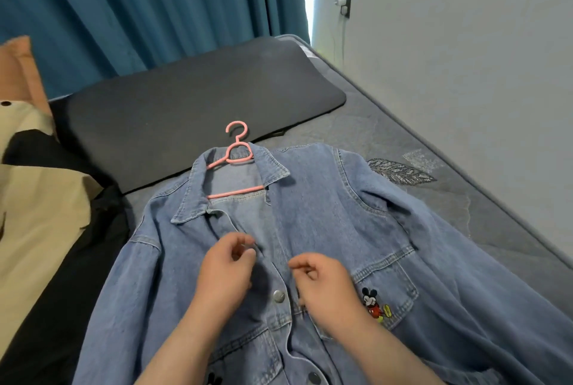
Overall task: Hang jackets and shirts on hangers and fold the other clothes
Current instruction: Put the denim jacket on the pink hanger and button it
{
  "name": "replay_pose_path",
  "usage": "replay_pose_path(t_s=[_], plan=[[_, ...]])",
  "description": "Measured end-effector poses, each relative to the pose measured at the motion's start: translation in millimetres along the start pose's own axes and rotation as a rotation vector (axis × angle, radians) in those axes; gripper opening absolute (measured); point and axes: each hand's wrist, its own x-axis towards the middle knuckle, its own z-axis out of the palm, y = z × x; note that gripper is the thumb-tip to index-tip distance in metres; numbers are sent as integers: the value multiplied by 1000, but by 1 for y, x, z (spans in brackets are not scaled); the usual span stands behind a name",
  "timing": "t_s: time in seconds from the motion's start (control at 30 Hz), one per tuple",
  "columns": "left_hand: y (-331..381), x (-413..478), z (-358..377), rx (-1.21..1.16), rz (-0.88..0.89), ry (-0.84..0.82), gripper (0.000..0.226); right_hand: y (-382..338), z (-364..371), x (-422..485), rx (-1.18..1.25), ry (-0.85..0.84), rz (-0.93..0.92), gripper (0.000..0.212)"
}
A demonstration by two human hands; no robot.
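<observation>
On the grey bed [403, 124], head view: a blue denim jacket [341, 214] lay front-up, collar toward the far end, sleeves spread to either side. A pink plastic hanger [236, 149] sat inside the neck opening, its hook poking out past the collar onto a black mat [186, 99], its lower bar visible across the open neck. The jacket front was partly open at the top; one metal snap button [278, 295] showed between the two hands, another near the bottom edge of frame.

Left hand [228, 266] rested on the left placket, fingers curled, thumb and fingertips pinching the fabric edge just above the snap. Right hand [322, 285] rested on the right front panel, fingers curled, thumb and forefinger pressed together at the placket edge; whether cloth lay between them could not be told.

An embroidered cartoon mouse patch [372, 304] sat on the chest pocket, just beside the right hand. No readable writing or brand label seen.

Left of the jacket: a beige garment [40, 214] over black clothing [62, 307]. Behind: a teal curtain [139, 6], grey wall [465, 43] with a plugged-in charger [343, 5].
</observation>
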Motion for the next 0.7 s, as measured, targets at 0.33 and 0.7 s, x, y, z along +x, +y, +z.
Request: replay_pose_path(t_s=[0.33, 0.7], plan=[[-24, 28, -7, 474, 122, -232, 19, -24, 12, 45, -647, -201, -245, 27], [-30, 2, 4, 196, 109, -26, 71, -8, -7, 34, -336, 38, -145, 32]])
